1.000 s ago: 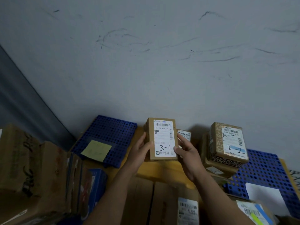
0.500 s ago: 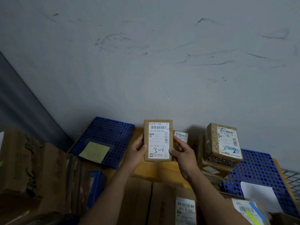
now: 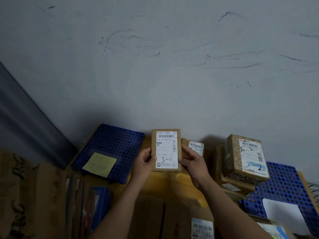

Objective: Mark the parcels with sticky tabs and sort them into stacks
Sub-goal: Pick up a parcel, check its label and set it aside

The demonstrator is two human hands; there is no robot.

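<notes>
A small brown parcel (image 3: 166,150) with a white label marked "3-1" is held upright above the yellow surface. My left hand (image 3: 145,163) grips its left edge, and my right hand (image 3: 192,162) grips its right edge. Behind it lies another small labelled parcel (image 3: 195,146), partly hidden. To the right, a parcel marked "3-2" (image 3: 246,156) tops a stack of boxes. A yellow sticky note (image 3: 100,163) lies on the left blue perforated tray (image 3: 112,142).
A second blue perforated tray (image 3: 286,185) at the right carries a white sheet (image 3: 284,214). Cardboard boxes (image 3: 25,195) crowd the left, and labelled parcels (image 3: 202,226) lie at the bottom edge. A grey scuffed wall stands close behind.
The "3-1" parcel has turned from a slight angle to face me squarely, and both hands shifted a little lower on its edges. The view has tilted slightly.
</notes>
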